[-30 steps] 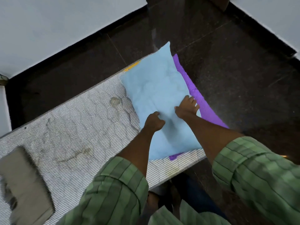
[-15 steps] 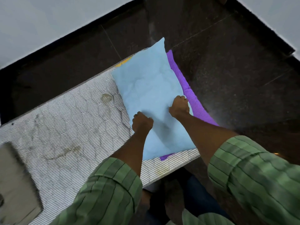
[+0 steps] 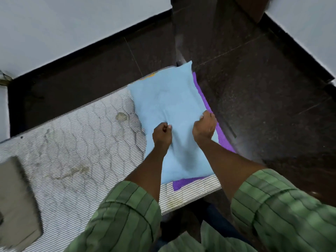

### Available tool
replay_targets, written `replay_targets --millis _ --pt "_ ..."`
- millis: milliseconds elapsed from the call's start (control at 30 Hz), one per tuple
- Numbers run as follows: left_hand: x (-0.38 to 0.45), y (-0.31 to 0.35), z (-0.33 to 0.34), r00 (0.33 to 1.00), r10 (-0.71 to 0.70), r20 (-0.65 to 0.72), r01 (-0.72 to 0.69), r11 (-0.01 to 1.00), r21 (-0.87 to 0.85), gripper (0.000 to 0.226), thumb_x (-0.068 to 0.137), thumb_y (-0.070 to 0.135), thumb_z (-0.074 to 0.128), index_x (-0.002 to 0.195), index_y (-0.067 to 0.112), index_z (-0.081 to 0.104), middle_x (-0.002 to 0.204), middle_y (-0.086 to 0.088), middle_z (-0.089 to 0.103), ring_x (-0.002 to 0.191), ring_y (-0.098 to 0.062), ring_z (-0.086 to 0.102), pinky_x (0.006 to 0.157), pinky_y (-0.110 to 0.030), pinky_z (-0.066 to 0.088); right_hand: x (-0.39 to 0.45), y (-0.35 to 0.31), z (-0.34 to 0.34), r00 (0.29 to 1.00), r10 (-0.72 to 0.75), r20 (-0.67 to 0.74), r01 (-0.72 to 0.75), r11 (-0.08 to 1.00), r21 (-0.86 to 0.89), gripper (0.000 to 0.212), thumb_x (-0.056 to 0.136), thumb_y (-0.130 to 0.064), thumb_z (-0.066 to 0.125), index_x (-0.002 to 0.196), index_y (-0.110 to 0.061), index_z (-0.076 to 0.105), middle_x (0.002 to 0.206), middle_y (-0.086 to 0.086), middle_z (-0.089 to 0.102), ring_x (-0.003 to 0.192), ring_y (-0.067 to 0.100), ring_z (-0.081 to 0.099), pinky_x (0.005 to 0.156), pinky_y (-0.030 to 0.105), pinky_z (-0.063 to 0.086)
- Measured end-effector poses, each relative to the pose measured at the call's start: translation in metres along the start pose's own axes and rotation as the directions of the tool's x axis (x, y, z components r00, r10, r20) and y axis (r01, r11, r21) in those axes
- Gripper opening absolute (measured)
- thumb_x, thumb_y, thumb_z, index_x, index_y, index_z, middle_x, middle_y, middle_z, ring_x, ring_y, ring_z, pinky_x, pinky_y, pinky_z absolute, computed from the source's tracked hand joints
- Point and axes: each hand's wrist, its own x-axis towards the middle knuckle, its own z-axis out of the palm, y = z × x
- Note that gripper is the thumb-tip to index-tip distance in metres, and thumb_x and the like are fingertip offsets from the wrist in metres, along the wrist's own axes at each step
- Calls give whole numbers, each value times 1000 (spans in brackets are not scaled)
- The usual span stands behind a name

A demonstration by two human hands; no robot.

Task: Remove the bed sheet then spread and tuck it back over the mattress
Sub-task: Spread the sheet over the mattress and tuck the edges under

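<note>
Mattress [image 3: 76,153] under pillow [image 3: 169,110], purple cloth [image 3: 222,139]

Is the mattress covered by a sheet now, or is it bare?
Bare: the striped mattress shows its stained quilting; only a blue pillow lies on it.

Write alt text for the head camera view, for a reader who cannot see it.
A person's left hand and right hand, in green striped sleeves, pinch the fabric of a light blue pillow lying on a purple cloth at the end of a bare striped mattress. Dark floor tiles and white walls surround it.
</note>
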Motion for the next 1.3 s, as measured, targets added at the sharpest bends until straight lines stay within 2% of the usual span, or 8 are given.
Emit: replay_targets --millis 267,333,400,533,667,967,1167,1300 --pt "-12 63 1 968 249 16 -248 968 -24 22 96 25 61 79 11 57 70 3 57 66 -14 51 66 -32 42 33 -30 -54 969 -70 -239 88 994 69 19 93 -4 46 103 -7 61 107 16 60 99 39 55 82 45 40" --pt "-14 62 4 968 233 91 -242 965 99 16 95 21 64 82 12 63 79 -1 66 76 -19 59 71 -32 46 38 -23 -61 995 -41 -89 36 998 -60 20 93 -5 50 109 -7 63 116 16 61 109 39 57 87 47 46" --pt "-18 56 8 970 160 184 -202 951 235 8 91 15 66 91 11 74 99 -3 75 97 -23 68 86 -33 53 40 -12 -66 968 75 238 1 953 -304 31 94 -16 56 122 -8 64 131 16 61 122 38 58 97 46 51" --pt "-36 60 12 926 56 374 -224 878 422 22 93 21 61 100 10 78 116 -6 75 113 -28 67 100 -37 52 17 13 -71 686 190 702 140 913 -384 59 101 -40 56 149 -8 47 155 17 44 140 37 46 112 42 43" --pt "-48 71 3 858 50 511 -361 767 531 28 96 24 59 110 7 75 125 -9 71 119 -30 63 103 -38 50 -15 21 -68 782 113 613 201 885 -420 70 96 -45 61 153 -14 34 162 21 25 146 40 32 117 48 33" --pt "-83 84 -52 873 173 456 -443 672 594 35 101 28 55 126 8 68 134 -9 65 124 -30 60 107 -42 48 -74 -41 -115 815 -111 569 405 811 -423 56 99 -35 59 147 -11 42 151 15 43 140 34 41 113 44 37" --pt "-137 43 -128 905 244 349 -420 647 637 31 98 27 56 120 12 73 125 -10 70 115 -32 65 95 -39 53 -164 -78 -121 779 -218 588 495 789 -363 49 98 -33 61 139 -9 54 143 18 52 134 37 49 109 44 44" --pt "-176 -19 -213 965 178 194 -262 716 647 31 91 30 56 114 20 75 120 -6 72 113 -30 66 92 -41 57 -257 -108 -91 659 -336 672 653 699 -290 50 94 -39 63 133 -9 60 137 20 58 130 41 55 106 44 48"
